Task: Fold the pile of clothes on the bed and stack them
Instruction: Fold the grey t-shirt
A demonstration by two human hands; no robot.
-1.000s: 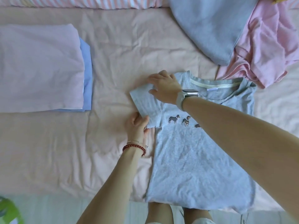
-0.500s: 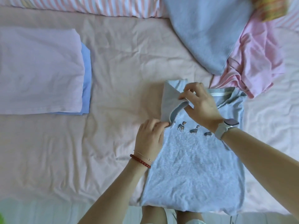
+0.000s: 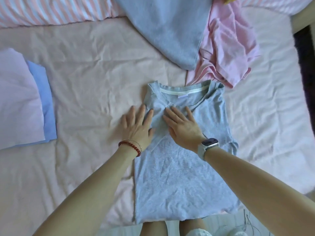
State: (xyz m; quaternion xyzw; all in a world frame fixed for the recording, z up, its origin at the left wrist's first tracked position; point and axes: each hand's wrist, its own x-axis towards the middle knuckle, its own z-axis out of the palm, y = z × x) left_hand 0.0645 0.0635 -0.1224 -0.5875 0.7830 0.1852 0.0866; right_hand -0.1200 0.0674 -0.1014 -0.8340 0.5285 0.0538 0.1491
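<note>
Grey jersey — the T-shirt [image 3: 185, 167] lies flat near the middle of the bed's [image 3: 93, 74] near edge, collar toward the far side, hem just over the near edge. Its long axis runs straight away from the person. The left sleeve is already tucked in over the chest, so that side is a straight line; the right side looks tucked too, though its edge is less tidy.

Both hands are flat, fingers straight and spread, gripping nothing. The left hand [image 3: 138, 126] rests half on the sheet and half on the shirt's left edge. The right hand [image 3: 182, 126] presses on the folded sleeve at the chest, just beside the left.

Judging by this, the side folds are being smoothed, and the next fold probably brings the hem up toward the collar, along that long axis. The hem lies toward the person, behind both wrists, so either hand must draw back to reach it; neither is clearly nearer.

Folded items sit at the bed's left edge — a pink piece [image 3: 18, 99] on a blue one [image 3: 46, 106]. Unfolded grey cloth [image 3: 168, 28] and a crumpled pink garment [image 3: 230, 48] wait near the far right.
</note>
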